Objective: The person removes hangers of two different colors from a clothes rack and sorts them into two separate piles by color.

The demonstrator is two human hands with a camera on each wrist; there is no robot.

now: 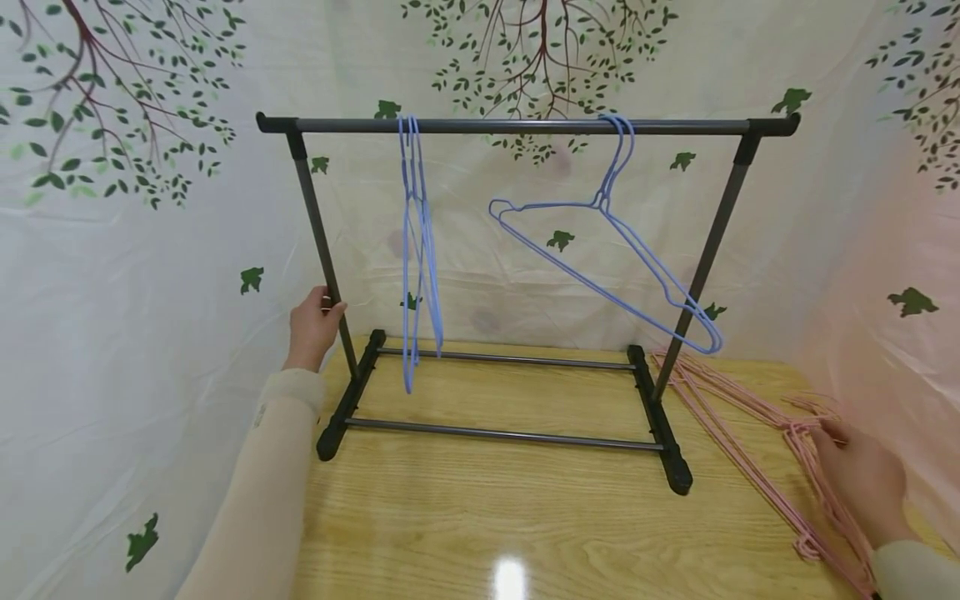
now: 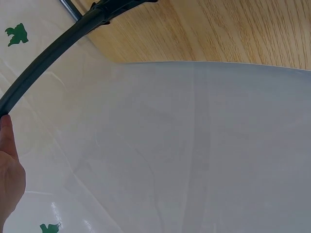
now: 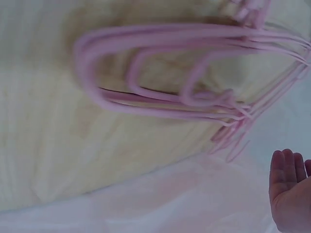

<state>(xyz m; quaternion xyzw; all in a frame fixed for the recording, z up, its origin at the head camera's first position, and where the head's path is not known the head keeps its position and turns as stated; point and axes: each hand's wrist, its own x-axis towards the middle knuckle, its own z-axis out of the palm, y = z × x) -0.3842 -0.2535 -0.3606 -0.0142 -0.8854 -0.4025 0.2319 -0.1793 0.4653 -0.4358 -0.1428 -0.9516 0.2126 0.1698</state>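
A black clothes rack (image 1: 487, 127) stands on the wooden table. My left hand (image 1: 309, 329) grips its left upright (image 1: 318, 225) low down, thumb in front; the left wrist view shows a fingertip against that black tube (image 2: 43, 60). Several blue hangers (image 1: 429, 250) hang bunched edge-on at the bar's left part, and a pair of blue hangers (image 1: 602, 200) hangs towards the right. Over the pile of pink hangers (image 1: 798, 425), my right hand (image 1: 862, 479) is at their hook end. In the right wrist view, its fingers (image 3: 287, 167) extend straight, beside the pink hangers (image 3: 160, 36).
The table (image 1: 480, 500) is light wood, and its edge shows in both wrist views. A pale sheet (image 1: 187, 333) with printed leaves and branches hangs behind and at the sides. The rack's black feet (image 1: 678, 475) rest on the table, joined by two thin rods.
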